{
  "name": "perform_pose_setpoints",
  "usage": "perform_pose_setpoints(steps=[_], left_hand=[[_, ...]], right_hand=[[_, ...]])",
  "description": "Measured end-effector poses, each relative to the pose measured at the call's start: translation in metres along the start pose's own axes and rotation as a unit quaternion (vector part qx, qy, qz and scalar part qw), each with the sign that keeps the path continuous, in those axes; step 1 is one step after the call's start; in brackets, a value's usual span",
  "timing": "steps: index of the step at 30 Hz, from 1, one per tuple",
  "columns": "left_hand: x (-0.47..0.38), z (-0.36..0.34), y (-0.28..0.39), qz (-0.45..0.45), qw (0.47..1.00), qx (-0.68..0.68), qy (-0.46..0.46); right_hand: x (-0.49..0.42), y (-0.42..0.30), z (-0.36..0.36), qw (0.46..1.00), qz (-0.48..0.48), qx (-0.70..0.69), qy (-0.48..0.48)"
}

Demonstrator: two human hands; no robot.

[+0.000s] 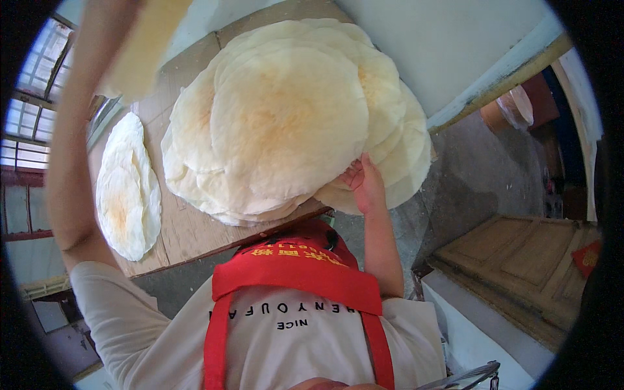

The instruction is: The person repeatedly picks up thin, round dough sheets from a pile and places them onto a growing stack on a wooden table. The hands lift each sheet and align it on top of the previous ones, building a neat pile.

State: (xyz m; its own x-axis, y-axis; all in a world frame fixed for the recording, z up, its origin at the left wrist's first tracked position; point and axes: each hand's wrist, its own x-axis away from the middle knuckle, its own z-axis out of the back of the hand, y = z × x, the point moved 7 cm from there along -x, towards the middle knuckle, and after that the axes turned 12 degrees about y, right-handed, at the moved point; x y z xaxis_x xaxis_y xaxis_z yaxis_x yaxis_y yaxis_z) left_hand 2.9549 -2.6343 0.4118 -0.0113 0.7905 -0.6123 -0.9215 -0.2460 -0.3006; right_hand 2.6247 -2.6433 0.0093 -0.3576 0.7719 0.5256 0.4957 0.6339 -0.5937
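A broad stack of thin round flatbreads (292,112), pale with browned patches, lies overlapping on a wooden tabletop (195,234). My right hand (366,187) is at the near right rim of the top bread, its fingers partly hidden at that edge; whether they grip it is not clear. My left forearm is raised along the left side, and the left hand is beyond the top of the picture. Close to this forearm hangs a blurred yellowish sheet (151,44), probably another flatbread. Left of the stack lies a folded flatbread (127,195) with one browned patch.
A pale wall or panel (453,44) borders the table at upper right. Beyond it are a concrete floor (468,161) and a round tub with plastic film (514,109). A panelled wooden door or board (516,258) is at lower right. Barred windows (36,92) line the left.
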Motion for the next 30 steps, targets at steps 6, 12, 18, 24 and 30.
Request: perform_pose_setpoints(steps=[6, 12, 18, 24, 30], left_hand=[[0.174, -0.051, 0.213, -0.263, 0.953, 0.068, -0.131], [0.219, -0.077, 0.236, -0.151, 0.942, 0.273, -0.123], [0.223, -0.076, 0.229, -0.127, 0.939, 0.304, -0.101], [0.211, -0.066, 0.221, -0.016, 0.944, 0.325, -0.061], [0.191, -0.063, 0.237, 0.048, 0.945, 0.316, -0.07]], right_hand=[[0.021, 0.007, -0.043, 0.994, -0.021, -0.001, -0.105], [0.017, 0.003, -0.063, 0.998, 0.004, 0.024, -0.049], [0.023, -0.008, -0.085, 0.986, -0.082, -0.065, -0.13], [0.013, 0.001, -0.079, 0.996, -0.038, -0.035, -0.073], [0.021, 0.015, -0.089, 0.996, 0.059, 0.049, -0.035]])
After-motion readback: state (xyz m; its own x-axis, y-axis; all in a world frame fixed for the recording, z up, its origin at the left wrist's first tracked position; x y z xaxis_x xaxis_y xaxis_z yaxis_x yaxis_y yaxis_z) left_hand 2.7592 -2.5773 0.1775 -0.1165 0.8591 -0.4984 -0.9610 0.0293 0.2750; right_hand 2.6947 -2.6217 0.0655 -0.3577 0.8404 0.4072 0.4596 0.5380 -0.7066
